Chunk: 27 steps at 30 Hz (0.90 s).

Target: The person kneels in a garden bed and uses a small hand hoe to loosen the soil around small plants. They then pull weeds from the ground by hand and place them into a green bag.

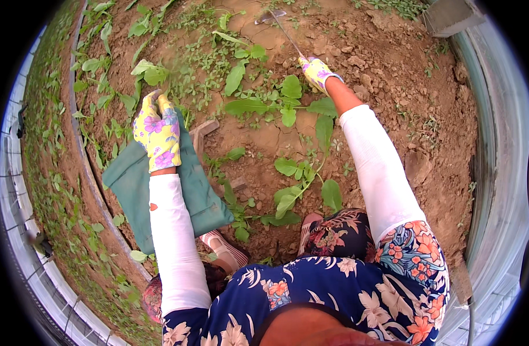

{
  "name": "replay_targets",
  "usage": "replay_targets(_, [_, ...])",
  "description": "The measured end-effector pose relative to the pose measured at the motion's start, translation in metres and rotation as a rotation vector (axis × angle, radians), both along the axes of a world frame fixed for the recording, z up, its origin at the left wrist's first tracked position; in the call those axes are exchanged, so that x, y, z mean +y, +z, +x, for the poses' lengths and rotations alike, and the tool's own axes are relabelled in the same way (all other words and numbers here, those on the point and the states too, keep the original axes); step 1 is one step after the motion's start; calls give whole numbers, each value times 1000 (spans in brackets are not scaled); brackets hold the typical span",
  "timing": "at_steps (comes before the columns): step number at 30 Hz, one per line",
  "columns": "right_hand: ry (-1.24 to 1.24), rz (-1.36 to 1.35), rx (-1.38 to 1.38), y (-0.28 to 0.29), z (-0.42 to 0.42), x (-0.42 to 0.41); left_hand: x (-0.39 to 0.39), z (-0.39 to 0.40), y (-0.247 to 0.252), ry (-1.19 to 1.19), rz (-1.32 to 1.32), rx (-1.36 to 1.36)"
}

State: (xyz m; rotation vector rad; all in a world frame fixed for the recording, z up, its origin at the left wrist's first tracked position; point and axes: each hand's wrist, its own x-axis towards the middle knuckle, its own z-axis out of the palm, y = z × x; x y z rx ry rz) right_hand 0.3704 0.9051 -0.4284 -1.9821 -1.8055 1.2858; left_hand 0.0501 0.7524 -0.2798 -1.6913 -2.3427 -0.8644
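Note:
My left hand (pixel 157 134), in a yellow flowered glove, is closed above a green cloth-covered pad (pixel 199 181) on a small wooden stool, with its leg (pixel 203 129) showing beside it. Its fingertips are turned away from me, so I cannot tell if it grips anything. My right hand (pixel 315 72), in a matching glove, grips the handle of a hoe (pixel 286 33). The hoe's metal blade (pixel 270 17) rests at the soil ahead. Between my hands grow leafy green plants (pixel 291 97) and small low weeds (pixel 199 73).
A dark hose or pipe (pixel 89 168) runs along the soil on the left, with more leafy plants beside it. Plastic sheeting (pixel 494 173) bounds the right side, near a concrete block (pixel 450 17). Dry soil clods (pixel 364 65) lie at upper right. My shoes (pixel 225 251) stand on the soil.

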Motion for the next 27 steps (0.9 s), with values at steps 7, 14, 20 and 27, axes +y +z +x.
replay_targets(7, [15, -53, -35, 3, 52, -59, -6, -10, 2, -10, 33, 80])
replay_targets(14, [-113, 129, -149, 30, 67, -60, -5, -3, 6, 14, 3, 25])
replay_targets(20, [-141, 202, -184, 34, 29, 73, 1, 3, 5, -11, 8, -6])
replay_targets(27, [-133, 155, -241, 0, 74, -12, -4, -1, 5, -14, -35, -37])
